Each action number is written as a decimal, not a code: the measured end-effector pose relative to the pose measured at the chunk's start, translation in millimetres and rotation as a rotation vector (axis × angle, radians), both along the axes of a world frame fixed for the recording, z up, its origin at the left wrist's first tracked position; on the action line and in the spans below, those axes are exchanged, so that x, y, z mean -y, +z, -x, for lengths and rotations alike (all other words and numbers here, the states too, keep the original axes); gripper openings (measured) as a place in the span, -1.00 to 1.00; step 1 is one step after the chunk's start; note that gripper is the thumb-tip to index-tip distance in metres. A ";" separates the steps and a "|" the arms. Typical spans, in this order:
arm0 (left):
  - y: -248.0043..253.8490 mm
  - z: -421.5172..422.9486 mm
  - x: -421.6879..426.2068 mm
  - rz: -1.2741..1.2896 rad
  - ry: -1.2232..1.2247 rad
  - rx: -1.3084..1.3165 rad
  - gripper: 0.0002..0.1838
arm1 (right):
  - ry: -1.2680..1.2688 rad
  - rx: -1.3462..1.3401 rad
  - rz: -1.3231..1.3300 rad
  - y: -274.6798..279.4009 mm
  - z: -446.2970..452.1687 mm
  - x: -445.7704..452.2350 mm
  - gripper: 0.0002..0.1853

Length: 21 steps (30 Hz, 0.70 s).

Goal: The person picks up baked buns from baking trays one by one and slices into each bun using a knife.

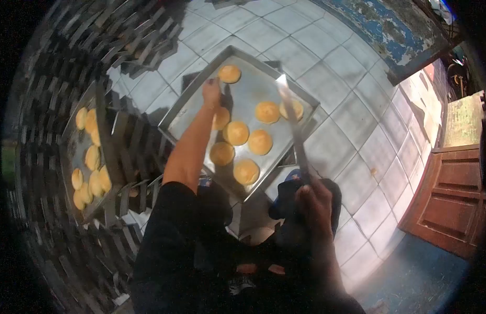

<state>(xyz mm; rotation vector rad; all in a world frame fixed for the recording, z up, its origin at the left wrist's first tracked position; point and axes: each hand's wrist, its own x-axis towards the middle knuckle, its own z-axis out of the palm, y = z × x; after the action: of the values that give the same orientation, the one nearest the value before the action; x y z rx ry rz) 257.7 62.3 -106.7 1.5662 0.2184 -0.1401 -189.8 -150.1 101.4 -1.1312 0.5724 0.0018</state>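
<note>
A square metal tray holds several round golden buns. My left hand reaches over the tray's far left part, its fingers closed beside the farthest bun; whether it grips that bun or anything else is too small to tell. My right hand is wrapped round the handle of a long knife, right of the tray's near corner. The blade points away from me, over the tray's right part, and its tip is blurred. It crosses in front of a pale bun near the right rim.
A second metal tray with several buns stands at the left among dark slatted pieces. White floor tiles surround the main tray. A brown wooden panel is at the right, and a worn blue board at the top right.
</note>
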 end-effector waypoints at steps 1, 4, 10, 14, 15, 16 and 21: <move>-25.7 -32.1 -2.8 -0.201 0.074 0.051 -0.49 | -0.009 -0.004 0.007 0.6 -2.5 1.4 -0.65; -8.4 -44.7 25.8 -0.409 0.161 0.026 -0.26 | -0.005 -0.001 0.024 -4.5 -6.2 1.5 -0.49; 15.5 -43.0 58.8 -0.651 -0.027 -0.137 -0.06 | -0.032 0.027 -0.066 -16.5 -10.9 -0.3 -0.44; 14.6 -10.0 73.8 -0.830 -0.214 0.323 -0.01 | 0.048 -0.011 -0.073 -0.7 -16.5 6.9 -0.49; 17.7 2.9 76.5 -0.664 -0.305 0.340 -0.04 | 0.056 -0.037 -0.046 -1.4 -16.9 5.6 -0.49; 19.5 15.4 78.4 -0.658 -0.297 0.350 -0.04 | 0.066 -0.065 -0.017 -1.8 -16.4 4.7 -0.50; 57.6 87.2 62.8 0.583 -0.128 -0.038 -0.47 | 0.096 0.093 0.170 -38.2 -8.4 3.2 -0.57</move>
<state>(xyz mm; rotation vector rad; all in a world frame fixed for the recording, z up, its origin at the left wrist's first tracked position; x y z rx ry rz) 170.4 -0.5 -49.0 0.9969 0.0932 -0.3046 -181.4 -153.3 63.2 -1.3159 0.4406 -0.0170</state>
